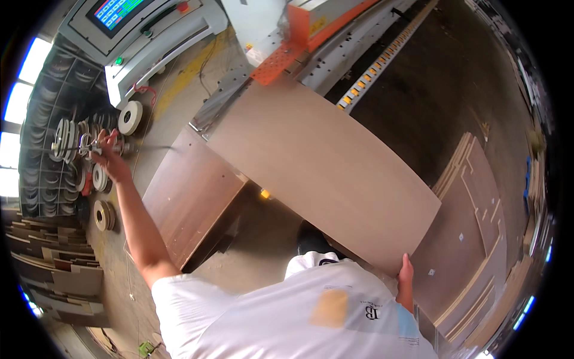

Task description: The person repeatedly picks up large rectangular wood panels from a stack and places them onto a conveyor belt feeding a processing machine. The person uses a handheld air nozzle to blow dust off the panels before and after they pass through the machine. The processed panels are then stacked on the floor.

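Note:
A large beige-brown board lies flat in front of me, its far end beneath the orange part of a machine. My right hand grips its near right corner, thumb at the edge and the other fingers mostly hidden. Out to the left, my left arm is stretched away from the board. There my left hand has its fingers curled at a silvery metal fitting on a thin dark line; the fitting's kind is not clear.
A brown board-topped stand is left of the board. Stacked panels lie at the right. Edging rolls stand on the floor at left, near racks of more rolls. A control panel with a screen is at the upper left.

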The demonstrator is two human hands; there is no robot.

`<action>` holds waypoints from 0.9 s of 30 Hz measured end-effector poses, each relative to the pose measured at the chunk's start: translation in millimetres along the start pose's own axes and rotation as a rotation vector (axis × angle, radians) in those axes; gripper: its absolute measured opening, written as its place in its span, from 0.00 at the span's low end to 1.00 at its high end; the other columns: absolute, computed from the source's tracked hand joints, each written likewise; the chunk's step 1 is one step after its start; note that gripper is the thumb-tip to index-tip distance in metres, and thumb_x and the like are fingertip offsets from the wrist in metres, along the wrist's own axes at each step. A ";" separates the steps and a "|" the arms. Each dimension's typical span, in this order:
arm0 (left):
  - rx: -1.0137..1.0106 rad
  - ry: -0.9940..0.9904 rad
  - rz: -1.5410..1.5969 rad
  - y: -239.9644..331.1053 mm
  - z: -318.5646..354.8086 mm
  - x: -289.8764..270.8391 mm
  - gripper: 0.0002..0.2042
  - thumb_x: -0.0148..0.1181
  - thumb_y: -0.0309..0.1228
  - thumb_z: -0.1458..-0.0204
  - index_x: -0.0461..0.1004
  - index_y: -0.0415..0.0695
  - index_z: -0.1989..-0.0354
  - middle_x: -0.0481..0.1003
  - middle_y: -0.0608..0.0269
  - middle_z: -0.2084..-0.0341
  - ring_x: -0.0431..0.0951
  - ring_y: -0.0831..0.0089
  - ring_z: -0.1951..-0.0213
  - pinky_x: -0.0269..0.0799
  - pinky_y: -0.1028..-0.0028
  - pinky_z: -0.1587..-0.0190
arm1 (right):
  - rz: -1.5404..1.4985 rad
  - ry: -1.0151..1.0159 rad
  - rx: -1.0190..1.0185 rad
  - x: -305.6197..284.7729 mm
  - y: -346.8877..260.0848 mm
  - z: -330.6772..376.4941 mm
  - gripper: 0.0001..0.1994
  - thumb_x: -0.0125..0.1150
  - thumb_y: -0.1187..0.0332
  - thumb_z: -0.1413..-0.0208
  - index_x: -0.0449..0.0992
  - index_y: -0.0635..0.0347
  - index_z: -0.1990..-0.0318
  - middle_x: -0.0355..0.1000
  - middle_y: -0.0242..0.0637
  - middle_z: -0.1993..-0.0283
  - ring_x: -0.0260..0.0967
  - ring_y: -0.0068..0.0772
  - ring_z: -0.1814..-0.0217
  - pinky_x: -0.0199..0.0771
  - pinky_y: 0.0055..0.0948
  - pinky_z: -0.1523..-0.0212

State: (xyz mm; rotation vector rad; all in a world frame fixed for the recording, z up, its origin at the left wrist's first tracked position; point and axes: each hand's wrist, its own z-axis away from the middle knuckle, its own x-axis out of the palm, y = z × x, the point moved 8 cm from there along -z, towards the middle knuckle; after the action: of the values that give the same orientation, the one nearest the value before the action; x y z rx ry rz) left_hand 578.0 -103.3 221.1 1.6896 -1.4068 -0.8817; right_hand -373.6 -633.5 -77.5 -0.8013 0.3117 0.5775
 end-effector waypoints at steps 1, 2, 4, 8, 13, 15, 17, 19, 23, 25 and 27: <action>-0.041 -0.072 -0.127 20.7 14.4 6.3 0.15 0.50 0.37 0.29 0.67 0.40 0.42 0.79 0.58 0.56 0.81 0.66 0.54 0.75 0.70 0.57 | -0.026 0.008 -0.035 -0.5 -1.6 4.6 0.29 0.51 0.44 0.31 0.81 0.65 0.50 0.78 0.37 0.55 0.74 0.29 0.56 0.74 0.32 0.58; 0.000 -0.182 -0.255 19.1 27.0 -0.7 0.16 0.49 0.38 0.29 0.67 0.42 0.40 0.80 0.58 0.56 0.82 0.65 0.55 0.75 0.68 0.58 | -0.045 -0.003 -0.078 1.6 -4.1 1.3 0.29 0.51 0.43 0.31 0.81 0.65 0.50 0.78 0.37 0.56 0.74 0.29 0.56 0.74 0.32 0.58; 0.160 -0.467 -0.512 -3.9 59.3 -14.1 0.17 0.48 0.40 0.29 0.66 0.46 0.38 0.82 0.54 0.58 0.84 0.61 0.56 0.76 0.63 0.59 | -0.067 -0.017 -0.102 3.4 -13.0 3.3 0.30 0.51 0.43 0.31 0.81 0.66 0.50 0.78 0.37 0.56 0.74 0.29 0.56 0.74 0.32 0.57; -0.044 -1.089 -1.456 13.2 193.6 59.3 0.17 0.49 0.48 0.33 0.67 0.50 0.47 0.80 0.37 0.64 0.80 0.38 0.57 0.72 0.45 0.55 | -0.153 0.012 -0.059 -1.3 -8.5 17.2 0.31 0.52 0.42 0.32 0.80 0.68 0.47 0.79 0.39 0.53 0.74 0.31 0.52 0.72 0.32 0.51; -0.102 -0.894 -1.193 -20.0 258.0 34.4 0.20 0.53 0.50 0.34 0.68 0.45 0.47 0.81 0.37 0.63 0.79 0.35 0.56 0.73 0.46 0.56 | -0.392 0.009 -0.088 3.7 20.7 5.2 0.33 0.53 0.42 0.33 0.77 0.69 0.42 0.79 0.40 0.51 0.74 0.33 0.50 0.70 0.33 0.47; -0.242 -0.760 -1.035 -97.1 290.5 -5.0 0.21 0.51 0.50 0.33 0.69 0.42 0.49 0.80 0.41 0.67 0.81 0.41 0.63 0.74 0.49 0.61 | -0.496 0.067 -0.076 8.1 19.6 4.5 0.33 0.53 0.41 0.34 0.79 0.67 0.44 0.80 0.37 0.57 0.74 0.30 0.59 0.73 0.32 0.56; -0.648 -0.763 -0.792 -89.6 358.4 26.0 0.21 0.51 0.49 0.33 0.70 0.39 0.51 0.80 0.38 0.66 0.81 0.40 0.59 0.73 0.48 0.57 | -0.418 -0.007 0.012 4.7 30.4 5.0 0.31 0.55 0.37 0.36 0.80 0.61 0.51 0.75 0.29 0.68 0.67 0.24 0.74 0.66 0.29 0.74; -0.748 -0.891 -0.692 -44.4 451.4 60.3 0.20 0.52 0.48 0.33 0.70 0.40 0.51 0.79 0.40 0.68 0.82 0.44 0.62 0.73 0.49 0.60 | -0.466 -0.007 0.035 8.2 19.0 17.4 0.24 0.55 0.37 0.37 0.75 0.48 0.66 0.65 0.20 0.77 0.59 0.19 0.82 0.55 0.27 0.82; -0.346 -1.588 -0.888 105.1 598.6 114.6 0.23 0.53 0.52 0.36 0.67 0.48 0.43 0.81 0.39 0.57 0.81 0.41 0.53 0.74 0.51 0.49 | -0.444 0.016 0.084 2.7 24.2 21.7 0.23 0.55 0.36 0.37 0.76 0.46 0.65 0.65 0.20 0.77 0.60 0.18 0.81 0.55 0.26 0.81; -0.260 -1.835 -0.915 143.8 632.1 104.5 0.24 0.54 0.54 0.37 0.70 0.51 0.41 0.82 0.45 0.55 0.80 0.44 0.50 0.75 0.54 0.47 | -0.463 0.010 0.072 7.3 25.2 18.9 0.22 0.56 0.36 0.38 0.76 0.45 0.64 0.65 0.20 0.77 0.60 0.18 0.81 0.55 0.25 0.81; -0.252 -1.925 -0.923 154.6 631.7 86.9 0.24 0.55 0.53 0.38 0.71 0.52 0.41 0.82 0.47 0.54 0.81 0.45 0.49 0.75 0.55 0.46 | -0.476 0.014 0.047 8.1 27.0 15.2 0.22 0.56 0.36 0.38 0.76 0.45 0.64 0.64 0.20 0.77 0.60 0.17 0.80 0.56 0.25 0.80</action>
State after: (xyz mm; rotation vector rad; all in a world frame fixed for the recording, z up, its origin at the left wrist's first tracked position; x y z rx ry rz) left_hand -30.2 -281.0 51.0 0.8448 -1.0918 -3.5242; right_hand -382.4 -604.2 -87.0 -0.8003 0.1371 0.1177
